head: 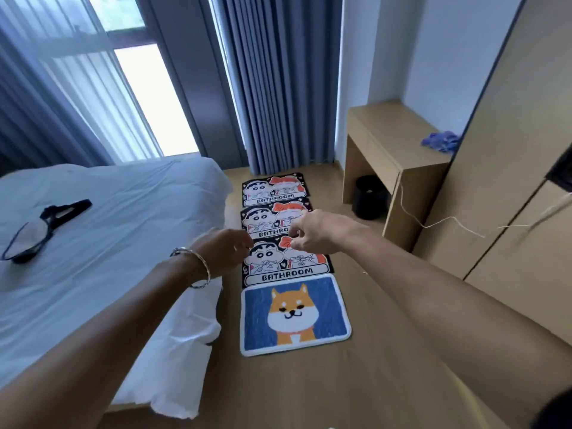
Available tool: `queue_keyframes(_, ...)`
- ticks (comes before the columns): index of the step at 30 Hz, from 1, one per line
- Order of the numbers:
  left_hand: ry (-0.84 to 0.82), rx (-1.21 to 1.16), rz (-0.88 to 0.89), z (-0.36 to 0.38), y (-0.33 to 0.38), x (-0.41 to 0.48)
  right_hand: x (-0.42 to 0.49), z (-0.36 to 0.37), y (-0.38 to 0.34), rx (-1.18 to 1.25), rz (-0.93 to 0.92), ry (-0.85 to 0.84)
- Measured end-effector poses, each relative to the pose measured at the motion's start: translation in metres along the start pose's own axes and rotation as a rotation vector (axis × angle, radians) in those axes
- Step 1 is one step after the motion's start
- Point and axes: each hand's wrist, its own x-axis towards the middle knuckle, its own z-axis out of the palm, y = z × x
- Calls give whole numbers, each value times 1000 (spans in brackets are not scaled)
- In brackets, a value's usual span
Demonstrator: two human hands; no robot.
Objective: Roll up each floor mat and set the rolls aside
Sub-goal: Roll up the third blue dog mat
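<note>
One wide bed [93, 243] is taking up everything to the left of your left hand [223, 252], and a tall wardrobe [510, 150] is standing well off to the right of your right hand [312, 233], with a desk [387, 144] beyond it.

Between them, four floor mats are lying flat in a single row that runs straight away from you, and none is rolled yet. The dog mat [294, 314] is lying nearest, short of both hands and below them in this view. The nearest cartoon mat [288, 264] is touching its far edge, directly under your fingers as seen from here. The middle cartoon mat [272, 221] and the far cartoon mat [275, 188] are lying past your fingertips.

Each mat is lying with its long side across you, left to right, so I judge the roll should go away from you, starting at the dog mat's near edge.

You are holding both hands out side by side and a little apart, with the fingers loosely curled and gripping nothing. The right one is hanging over the row's middle. The left, wearing a bracelet [198, 267], is hanging over the row's bed-side edge, so the right looks better placed to lead.
</note>
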Motion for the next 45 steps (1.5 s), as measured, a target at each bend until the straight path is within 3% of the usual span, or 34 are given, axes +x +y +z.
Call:
queue_keyframes(13,-186,-83,-250,68,-75,59,128,50,9,22,-110,-227)
queue_keyframes(24,-343,-108,-274,192,-156,118,211,164,35,165,27,-369)
queue_keyframes(31,-418,-120,-308,350,-245,169,286,319,67,461,238,-315)
queue_keyframes(36,-531,-16,-237,481,-300,186,336,455,92,603,342,-262)
queue_keyframes(42,-705,137,-126,634,-351,181,378,623,114,625,417,-306)
queue_keyframes(45,-706,179,-137,695,-368,176,388,694,120,579,408,-364)
